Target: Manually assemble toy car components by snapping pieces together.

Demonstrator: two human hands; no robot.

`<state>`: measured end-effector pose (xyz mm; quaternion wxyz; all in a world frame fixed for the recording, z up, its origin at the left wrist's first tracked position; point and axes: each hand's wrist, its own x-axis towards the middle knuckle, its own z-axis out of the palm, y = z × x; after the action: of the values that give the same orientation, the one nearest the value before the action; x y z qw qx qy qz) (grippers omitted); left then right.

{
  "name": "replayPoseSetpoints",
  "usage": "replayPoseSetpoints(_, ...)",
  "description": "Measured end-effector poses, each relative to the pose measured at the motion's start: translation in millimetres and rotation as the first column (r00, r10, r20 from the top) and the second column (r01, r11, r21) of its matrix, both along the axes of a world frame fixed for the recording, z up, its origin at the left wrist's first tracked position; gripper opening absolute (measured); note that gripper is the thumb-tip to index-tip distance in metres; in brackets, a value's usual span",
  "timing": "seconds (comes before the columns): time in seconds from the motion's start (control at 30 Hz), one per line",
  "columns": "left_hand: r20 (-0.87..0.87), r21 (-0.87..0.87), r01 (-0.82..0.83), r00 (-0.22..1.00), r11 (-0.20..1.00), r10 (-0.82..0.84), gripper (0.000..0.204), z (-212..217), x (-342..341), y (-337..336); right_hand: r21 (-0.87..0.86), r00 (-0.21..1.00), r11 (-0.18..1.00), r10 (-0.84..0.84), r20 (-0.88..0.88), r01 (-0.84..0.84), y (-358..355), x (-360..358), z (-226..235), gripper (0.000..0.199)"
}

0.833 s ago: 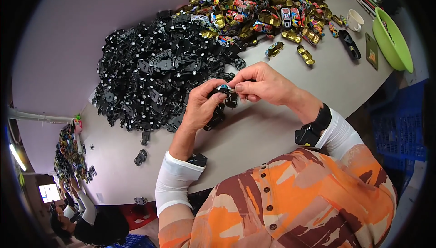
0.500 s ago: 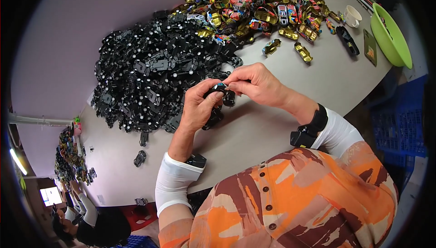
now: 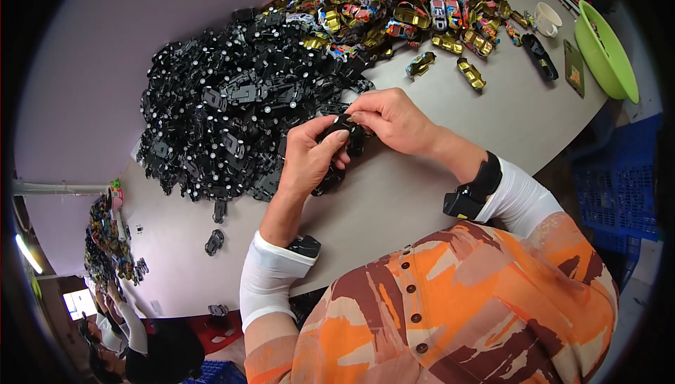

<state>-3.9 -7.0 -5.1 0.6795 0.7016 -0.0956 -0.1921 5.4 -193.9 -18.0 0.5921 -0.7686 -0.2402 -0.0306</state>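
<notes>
In front of the black heap, my left hand (image 3: 309, 157) is wrapped round a black toy car chassis (image 3: 342, 125), its thumb lying along the near side. My right hand (image 3: 395, 121) meets it from the right, thumb and forefinger pinched together at the upper end of the chassis. Whatever lies between those fingertips is too small or hidden to name. Just beyond both hands spreads a large heap of black toy car chassis (image 3: 242, 96) with small wheels. Behind it to the right rises a pile of gold and multicoloured toy car bodies (image 3: 411, 15).
Loose car bodies (image 3: 470, 74) lie right of my hands, one black chassis (image 3: 214, 242) left of them. A black tray (image 3: 540, 58), phone (image 3: 574, 67), white cup (image 3: 548, 20) and green basin (image 3: 606, 53) line the right edge. Co-workers (image 3: 116, 335) sit at far left.
My right fingertips have shifted slightly up and over the chassis, which now looks turned in my left hand. Both hands stay together in nearly the same place.
</notes>
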Motion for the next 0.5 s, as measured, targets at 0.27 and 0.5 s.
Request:
replayPoseSetpoints(0.27, -0.154, -0.065, 0.108, 0.981, 0.992, -0.117, 0.04, 6.6, 5.6, 6.5, -0.14, 0.982, 0.981, 0.15, 0.117, -0.133, -13.1, -5.1, 14.1, 0.028)
replayPoseSetpoints(0.5, 0.165, 0.05, 0.186, 0.967, 0.981, -0.192, 0.05, 32.4, 12.8, 31.6, -0.337, 0.951, 0.908, 0.294, 0.091, -0.248, -26.8, -14.1, 18.8, 0.025)
